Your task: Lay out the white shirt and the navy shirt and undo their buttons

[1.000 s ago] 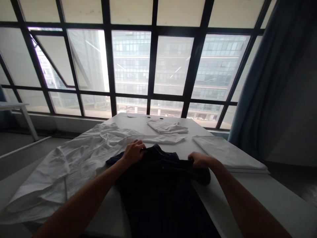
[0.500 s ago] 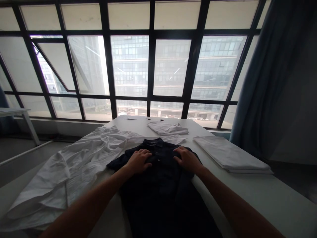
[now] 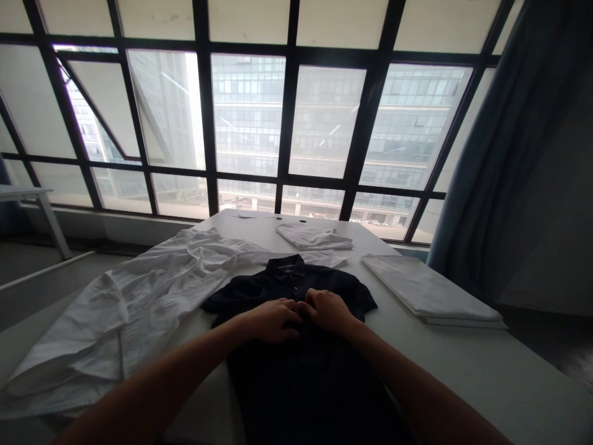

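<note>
A dark short-sleeved collared shirt (image 3: 306,383) lies front side up on the white table (image 3: 467,364), its collar pointing toward the window. My left hand (image 3: 277,320) and my right hand (image 3: 325,311) meet at the button placket, just below the collar. Both have their fingers bent and closed on the shirt front, fingertips almost touching. Whatever fine part of the placket sits between the fingertips is hidden. One small button shows above the hands. The lower shirt is very dark, and its hem lies out of view.
A crumpled white garment (image 3: 139,309) spreads over the table's left side. Folded white cloth (image 3: 430,290) lies on the right, and a smaller white folded piece (image 3: 312,236) sits farther back. Windows line the far side; a blue curtain (image 3: 482,167) hangs at right.
Both hands have come inward from the two sides of the shirt's chest to its middle placket, and their fingers have closed there. The view has shifted slightly.
</note>
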A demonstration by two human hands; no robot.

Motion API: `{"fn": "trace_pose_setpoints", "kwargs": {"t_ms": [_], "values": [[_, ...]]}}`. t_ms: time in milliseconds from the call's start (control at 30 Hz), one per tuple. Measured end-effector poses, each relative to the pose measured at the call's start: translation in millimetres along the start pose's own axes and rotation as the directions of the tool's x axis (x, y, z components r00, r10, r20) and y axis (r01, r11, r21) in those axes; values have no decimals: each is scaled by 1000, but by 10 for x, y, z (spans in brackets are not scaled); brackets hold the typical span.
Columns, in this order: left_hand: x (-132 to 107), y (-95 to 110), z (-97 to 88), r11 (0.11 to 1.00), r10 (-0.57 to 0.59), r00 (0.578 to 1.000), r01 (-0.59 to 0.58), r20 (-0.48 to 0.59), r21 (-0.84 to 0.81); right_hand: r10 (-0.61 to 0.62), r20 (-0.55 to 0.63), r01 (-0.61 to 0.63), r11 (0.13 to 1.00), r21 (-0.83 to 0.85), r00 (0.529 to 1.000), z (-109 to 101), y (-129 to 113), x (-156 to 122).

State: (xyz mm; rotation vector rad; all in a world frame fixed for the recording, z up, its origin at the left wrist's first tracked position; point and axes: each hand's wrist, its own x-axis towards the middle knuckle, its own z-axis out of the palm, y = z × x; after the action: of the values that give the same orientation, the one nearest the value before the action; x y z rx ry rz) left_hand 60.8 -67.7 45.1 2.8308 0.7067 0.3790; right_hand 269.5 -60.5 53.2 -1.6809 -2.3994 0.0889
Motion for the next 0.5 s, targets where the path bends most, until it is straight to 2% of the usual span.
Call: {"fn": "trace_pose_setpoints", "kwargs": {"t_ms": [167,333,500], "values": [[-1,-77,-9,993,2,1000,-2,-3,-120,61,16,-61,997,-41,998,115,-95,60],[9,-124,-11,988,-26,999,20,-33,-151,78,-68,-81,995,-49,995,146,-200,59],[0,-126,4,977,-96,995,87,-38,-193,65,-7,-65,998,-13,998,114,-217,63]]}}
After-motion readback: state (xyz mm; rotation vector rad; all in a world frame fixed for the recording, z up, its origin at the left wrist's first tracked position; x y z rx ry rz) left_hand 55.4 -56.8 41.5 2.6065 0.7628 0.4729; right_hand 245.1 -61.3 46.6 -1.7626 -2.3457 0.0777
